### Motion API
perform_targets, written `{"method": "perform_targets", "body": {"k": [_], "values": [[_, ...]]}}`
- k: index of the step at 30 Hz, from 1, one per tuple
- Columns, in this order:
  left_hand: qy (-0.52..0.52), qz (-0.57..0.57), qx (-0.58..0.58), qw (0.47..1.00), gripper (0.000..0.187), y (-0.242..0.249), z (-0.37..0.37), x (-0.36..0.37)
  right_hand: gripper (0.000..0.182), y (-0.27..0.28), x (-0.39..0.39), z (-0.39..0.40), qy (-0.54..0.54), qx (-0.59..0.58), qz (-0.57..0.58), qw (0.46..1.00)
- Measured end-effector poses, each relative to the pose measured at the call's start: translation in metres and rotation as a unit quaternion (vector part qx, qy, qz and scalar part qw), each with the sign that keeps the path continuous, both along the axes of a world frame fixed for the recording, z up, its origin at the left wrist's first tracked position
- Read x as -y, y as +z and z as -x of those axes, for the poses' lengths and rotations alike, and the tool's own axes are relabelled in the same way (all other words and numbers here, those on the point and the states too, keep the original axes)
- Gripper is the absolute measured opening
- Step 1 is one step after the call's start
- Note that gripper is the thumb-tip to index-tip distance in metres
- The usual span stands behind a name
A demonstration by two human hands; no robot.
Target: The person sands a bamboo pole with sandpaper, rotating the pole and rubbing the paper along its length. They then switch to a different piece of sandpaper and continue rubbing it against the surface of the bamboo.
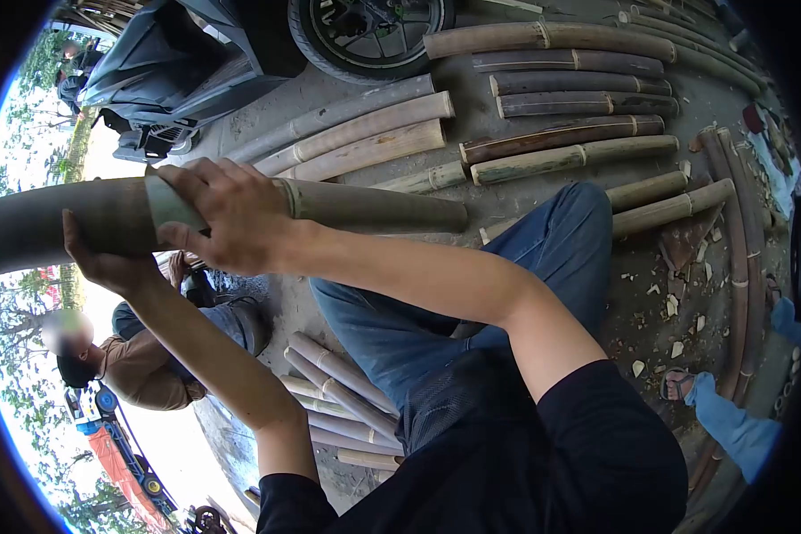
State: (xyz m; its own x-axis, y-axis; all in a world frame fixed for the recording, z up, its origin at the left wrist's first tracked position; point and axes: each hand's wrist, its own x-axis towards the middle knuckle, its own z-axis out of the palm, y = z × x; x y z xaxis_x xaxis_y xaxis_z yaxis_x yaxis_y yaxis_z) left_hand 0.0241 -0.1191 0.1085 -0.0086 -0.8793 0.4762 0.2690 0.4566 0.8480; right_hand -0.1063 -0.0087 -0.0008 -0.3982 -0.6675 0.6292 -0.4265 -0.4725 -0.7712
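Observation:
A thick bamboo pole (374, 206) runs across the upper left, its darker end (53, 222) close to the camera. My left hand (111, 265) cups this darker part from below, with one finger showing along its side. Farther along, my right hand (231, 214) is closed over the pole and presses a pale grey-green sheet (171, 205) against it. The sheet curves round the bamboo; its kind cannot be made out. My legs in blue jeans (543, 240) are bent below the pole.
Several cut bamboo lengths (578, 102) lie on the concrete, with more bamboo pieces (347, 392) by my left side. A motorcycle wheel (374, 36) stands at the top. Another person (151, 365) sits at the left. Wood chips (672, 307) litter the floor at right, near a sandalled foot (678, 384).

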Motion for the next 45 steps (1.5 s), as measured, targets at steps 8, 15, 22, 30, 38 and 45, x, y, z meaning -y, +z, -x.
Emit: {"method": "perform_targets", "body": {"k": [8,15,22,30,38,45], "values": [[-0.106,0.029,-0.039,0.993,0.083,-0.020,-0.036,0.021,0.064,-0.134,-0.037,0.032,0.046,0.007,-0.062,0.997],[-0.072,-0.029,-0.043,0.996,0.076,-0.041,-0.039,0.006,0.067,-0.360,-0.144,0.115,0.088,-0.034,-0.271,0.958],[-0.024,-0.070,-0.047,0.996,0.060,-0.045,-0.026,-0.033,0.069,-0.330,-0.125,0.093,0.050,0.010,-0.235,0.971],[-0.085,0.014,-0.043,0.995,0.075,-0.036,0.001,-0.069,0.059,-0.252,-0.101,0.077,0.060,0.079,-0.113,0.989],[-0.076,0.031,0.005,0.997,0.072,-0.014,0.027,-0.072,0.056,-0.266,-0.103,0.093,-0.018,0.062,-0.098,0.993],[0.048,0.027,0.033,0.998,0.066,-0.011,0.036,-0.057,0.057,-0.311,-0.085,0.092,-0.020,0.075,-0.117,0.990]]}}
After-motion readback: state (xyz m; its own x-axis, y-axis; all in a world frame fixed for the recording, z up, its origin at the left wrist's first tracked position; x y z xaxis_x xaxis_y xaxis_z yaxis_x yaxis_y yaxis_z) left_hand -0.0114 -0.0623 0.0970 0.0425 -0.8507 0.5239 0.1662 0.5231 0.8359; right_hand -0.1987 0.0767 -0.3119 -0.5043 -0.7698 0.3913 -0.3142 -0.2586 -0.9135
